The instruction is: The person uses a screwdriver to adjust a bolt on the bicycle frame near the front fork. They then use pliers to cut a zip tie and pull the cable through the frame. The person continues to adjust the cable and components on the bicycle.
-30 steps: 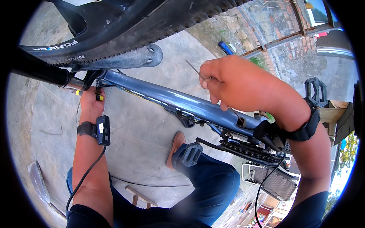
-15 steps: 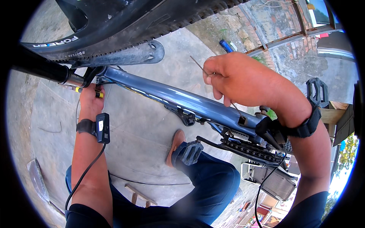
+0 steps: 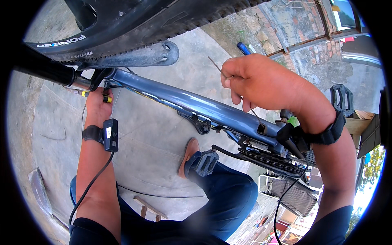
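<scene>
At left, we grip a yellow-and-black tool (image 3: 107, 99) in our left hand (image 3: 99, 107), just beside the front end of a blue bicycle frame (image 3: 183, 97) slanting across the center; over it, our right hand (image 3: 256, 81) pinches a thin wire (image 3: 216, 66), its lower end reaching a dark slot (image 3: 262, 130).

Left forearm (image 3: 97, 171): we have it running nearly straight up from the lower edge, left wrist in line. Left hand (image 3: 98, 105) is curled closed, fingertips partly hidden. Right forearm (image 3: 338, 171) rises at the lower right; our right wrist (image 3: 317, 120) bends sharply leftward. Right hand (image 3: 259, 83) shows its back, thumb and index pinched together, remaining fingers loosely curled. We hold both hands well apart, right one higher in view.
</scene>
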### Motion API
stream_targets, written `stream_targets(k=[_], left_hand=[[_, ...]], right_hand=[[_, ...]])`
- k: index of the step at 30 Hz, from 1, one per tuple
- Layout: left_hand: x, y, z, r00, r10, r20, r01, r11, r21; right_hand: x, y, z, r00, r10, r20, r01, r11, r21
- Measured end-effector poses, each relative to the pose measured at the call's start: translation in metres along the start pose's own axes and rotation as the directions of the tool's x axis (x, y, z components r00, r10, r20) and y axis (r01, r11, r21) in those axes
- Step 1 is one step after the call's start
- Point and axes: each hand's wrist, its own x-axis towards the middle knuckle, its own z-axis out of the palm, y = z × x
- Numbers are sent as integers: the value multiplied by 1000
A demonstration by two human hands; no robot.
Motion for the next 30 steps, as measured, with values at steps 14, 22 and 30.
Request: stream_targets(k=[14,22,30], left_hand=[[-13,3,6,1000,6,16,-6,1000,-11],[-8,2,4,1000,2,13,-2,1000,-12],[5,-2,-1,1000,17,-6,-17,1000,3]], right_hand=[[-2,1,-1,1000,-5,14,5,999,38],[-6,3,-4,999,-40,-15,40,999,25],[-9,0,-2,996,-90,-1,90,995,39]])
